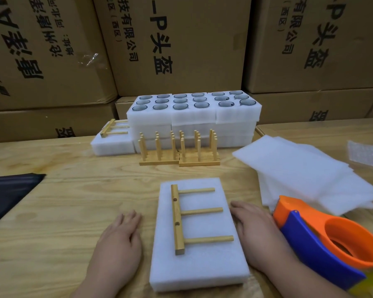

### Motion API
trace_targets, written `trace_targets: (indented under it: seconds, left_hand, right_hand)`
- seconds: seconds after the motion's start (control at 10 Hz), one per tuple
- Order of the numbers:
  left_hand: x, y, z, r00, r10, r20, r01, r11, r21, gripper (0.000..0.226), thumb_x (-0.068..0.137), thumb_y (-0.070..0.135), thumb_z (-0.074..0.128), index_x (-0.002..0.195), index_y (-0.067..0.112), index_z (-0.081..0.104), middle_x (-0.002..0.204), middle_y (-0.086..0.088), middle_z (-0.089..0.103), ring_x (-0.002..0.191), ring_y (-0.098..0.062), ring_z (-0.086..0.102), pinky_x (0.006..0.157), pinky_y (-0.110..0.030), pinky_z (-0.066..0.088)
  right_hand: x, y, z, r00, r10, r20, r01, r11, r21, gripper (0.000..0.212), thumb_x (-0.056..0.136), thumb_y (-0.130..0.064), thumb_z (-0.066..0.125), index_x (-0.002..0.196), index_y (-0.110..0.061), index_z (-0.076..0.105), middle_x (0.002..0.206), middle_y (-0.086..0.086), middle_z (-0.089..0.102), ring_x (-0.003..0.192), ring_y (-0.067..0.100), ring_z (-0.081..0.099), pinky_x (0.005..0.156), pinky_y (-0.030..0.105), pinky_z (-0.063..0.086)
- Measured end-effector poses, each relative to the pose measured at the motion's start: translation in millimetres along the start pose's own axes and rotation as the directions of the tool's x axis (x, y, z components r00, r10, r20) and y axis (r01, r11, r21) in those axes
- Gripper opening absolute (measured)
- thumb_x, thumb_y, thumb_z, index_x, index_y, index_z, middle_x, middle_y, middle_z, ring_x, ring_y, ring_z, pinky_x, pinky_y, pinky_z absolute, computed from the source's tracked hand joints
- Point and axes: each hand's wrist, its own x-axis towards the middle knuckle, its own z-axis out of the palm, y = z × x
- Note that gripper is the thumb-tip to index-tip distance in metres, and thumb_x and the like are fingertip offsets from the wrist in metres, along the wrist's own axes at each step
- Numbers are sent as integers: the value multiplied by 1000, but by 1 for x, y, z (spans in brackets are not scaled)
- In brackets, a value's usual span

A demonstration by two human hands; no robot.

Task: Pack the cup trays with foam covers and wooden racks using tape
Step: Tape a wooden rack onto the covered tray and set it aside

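Note:
A white foam-covered tray (205,263) lies on the wooden table in front of me. On top of it lies a wooden rack (178,218) on its side, with three pegs pointing right. My left hand (119,237) rests flat on the table just left of the tray, fingers straight. My right hand (254,231) lies flat along the tray's right edge. An orange and blue tape dispenser (323,239) sits right beside my right hand. Farther back, stacked foam cup trays (194,117) hold glass cups, with upright wooden racks (179,150) in front.
A pile of loose foam sheets (306,175) lies at the right. A packed foam block (113,145) with a rack on top sits at the back left. A dark bag (7,192) lies at the left edge. Cardboard boxes (181,44) wall off the back.

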Motion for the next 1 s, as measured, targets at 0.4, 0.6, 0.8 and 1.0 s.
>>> trace_targets:
  seconds: [0.4, 0.6, 0.8, 1.0]
  left_hand:
    - [4, -3, 9, 999, 6, 39, -13, 985, 171, 48, 101, 37, 42, 149, 35, 46, 162, 14, 31, 152, -9, 21, 122, -37, 19]
    - [4, -3, 9, 1000, 9, 24, -13, 989, 147, 46, 99, 34, 46, 146, 34, 52, 160, 13, 35, 151, -9, 25, 121, -37, 21]
    - [7, -7, 12, 1000, 9, 21, -11, 994, 111, 45, 99, 33, 49, 143, 34, 54, 159, 13, 37, 151, -9, 25, 121, -38, 20]
    - [6, -7, 12, 1000, 10, 14, -12, 995, 101, 44, 99, 33, 49, 143, 33, 54, 159, 13, 37, 151, -10, 24, 122, -39, 20]
  right_hand:
    - [-35, -15, -25, 966, -59, -252, 133, 948, 290, 38, 78, 0, 43, 99, -10, 74, 104, 1, 70, 104, 17, 63, 94, 20, 45]
    - [-68, -11, -85, 824, -80, -560, 230, 952, 202, 27, 77, -16, 43, 84, -16, 69, 85, -8, 65, 85, 3, 58, 79, 12, 42]
    - [-76, 31, -122, 938, 281, -204, -326, 916, -235, 39, 79, -66, 55, 70, -28, 51, 70, -8, 54, 62, 11, 51, 50, 26, 31]
    - [-87, 25, -111, 932, 355, -73, -356, 860, -365, 45, 72, -78, 54, 79, -35, 49, 68, -10, 55, 64, 10, 56, 53, 29, 40]
